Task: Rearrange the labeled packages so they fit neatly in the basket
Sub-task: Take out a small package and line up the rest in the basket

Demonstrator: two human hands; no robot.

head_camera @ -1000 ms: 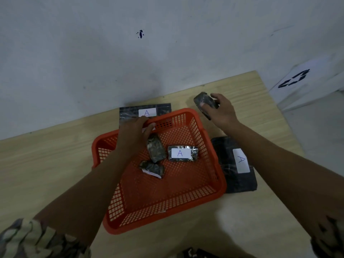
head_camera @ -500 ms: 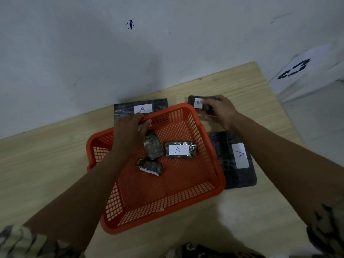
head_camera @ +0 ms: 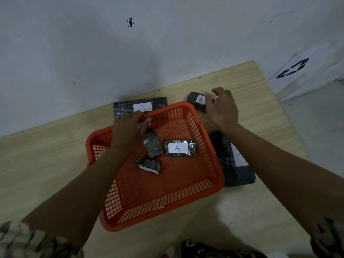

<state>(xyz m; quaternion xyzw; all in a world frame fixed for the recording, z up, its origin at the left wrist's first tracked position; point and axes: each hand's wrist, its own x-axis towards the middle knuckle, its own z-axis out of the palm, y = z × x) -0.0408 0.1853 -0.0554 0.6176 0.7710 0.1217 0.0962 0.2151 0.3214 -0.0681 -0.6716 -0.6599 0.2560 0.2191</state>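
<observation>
since a second ago the right hand (head_camera: 222, 108) has lowered the small labeled package (head_camera: 197, 101) onto the wooden table (head_camera: 260, 116) just beyond the orange basket (head_camera: 214, 164)'s far right corner; its fingers look spread, thumb touching the package, seemingly releasing it. so this package sits outside, unpacked. its label faces up, long axis slanting from far-left to near-right. the left hand (head_camera: 129, 125) grips the basket's far rim.

I am in a plain work room: my wood table (head_camera: 251, 94) touches a bare grey wall (head_camera: 93, 53), with a printed marker sheet (head_camera: 297, 69) nearby.
</observation>
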